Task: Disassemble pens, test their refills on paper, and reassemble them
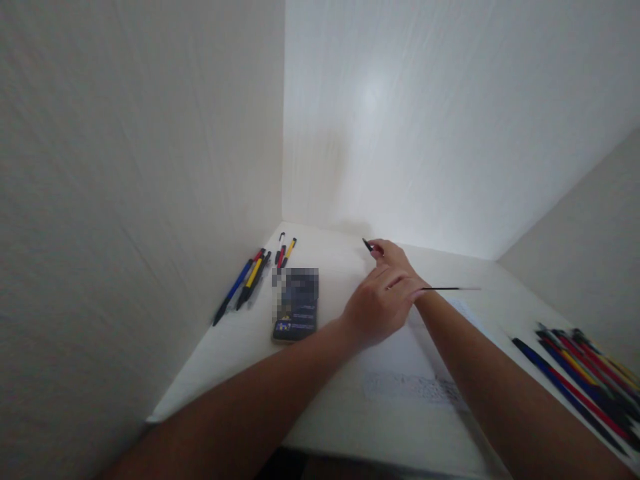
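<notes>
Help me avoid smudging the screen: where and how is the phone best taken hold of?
Probably grip the phone by its two long edges, near the middle, reaching from above: it lies flat, screen up, with pens close to its far end and the left forearm near its near end.

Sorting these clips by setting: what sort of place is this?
Probably a desk booth or small cubicle: pale walls close in a white tabletop that holds a phone and groups of pens.
</notes>
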`<state>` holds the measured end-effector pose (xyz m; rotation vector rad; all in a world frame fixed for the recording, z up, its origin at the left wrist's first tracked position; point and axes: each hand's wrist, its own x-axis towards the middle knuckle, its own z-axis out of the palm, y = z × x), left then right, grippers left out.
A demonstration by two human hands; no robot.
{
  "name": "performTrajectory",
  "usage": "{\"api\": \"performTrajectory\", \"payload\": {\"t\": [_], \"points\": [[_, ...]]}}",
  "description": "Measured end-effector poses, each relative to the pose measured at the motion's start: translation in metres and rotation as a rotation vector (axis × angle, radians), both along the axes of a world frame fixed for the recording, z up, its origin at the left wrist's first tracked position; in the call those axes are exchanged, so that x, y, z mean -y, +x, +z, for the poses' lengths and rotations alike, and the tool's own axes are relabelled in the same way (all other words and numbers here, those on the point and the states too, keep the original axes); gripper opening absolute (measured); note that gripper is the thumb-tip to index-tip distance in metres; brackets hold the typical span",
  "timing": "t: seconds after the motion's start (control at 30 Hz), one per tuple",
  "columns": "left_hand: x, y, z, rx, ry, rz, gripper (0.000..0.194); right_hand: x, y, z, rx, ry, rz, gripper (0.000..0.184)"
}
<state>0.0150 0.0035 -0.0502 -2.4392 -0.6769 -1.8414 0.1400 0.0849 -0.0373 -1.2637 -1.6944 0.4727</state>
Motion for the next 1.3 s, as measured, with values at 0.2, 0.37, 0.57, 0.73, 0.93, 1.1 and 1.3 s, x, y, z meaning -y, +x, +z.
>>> {"api": "performTrajectory", "payload": {"t": [0.2, 0.37, 0.57, 0.73, 0.93, 1.1, 1.3], "points": [[0.006, 0.002, 0.000, 0.189, -0.190, -0.013, 0.007, 0.065, 0.033, 0.027, -0.608, -0.180, 0.087, 0.064], [0.015, 0.003, 0.005, 0.188, -0.364, 0.033, 0.010, 0.148, 0.047, 0.026, -0.931, -0.211, 0.160, 0.060], [0.020, 0.009, 0.013, 0.285, -0.590, -0.063, 0.007, 0.164, 0.054, 0.005, -1.081, -0.189, 0.201, 0.049], [0.033, 0.018, 0.023, 0.410, -0.756, -0.223, 0.005, 0.160, 0.051, 0.000, -1.224, -0.242, 0.269, 0.035], [0.038, 0.021, 0.024, 0.432, -0.840, -0.280, 0.005, 0.158, 0.041, -0.001, -1.206, -0.295, 0.163, 0.032], [0.031, 0.019, 0.017, 0.497, -0.856, -0.286, 0.008, 0.154, 0.035, -0.008, -1.131, -0.304, 0.085, 0.033], [0.034, 0.019, 0.021, 0.397, -0.847, -0.213, 0.004, 0.150, 0.030, -0.011, -1.154, -0.274, 0.032, 0.032]]}}
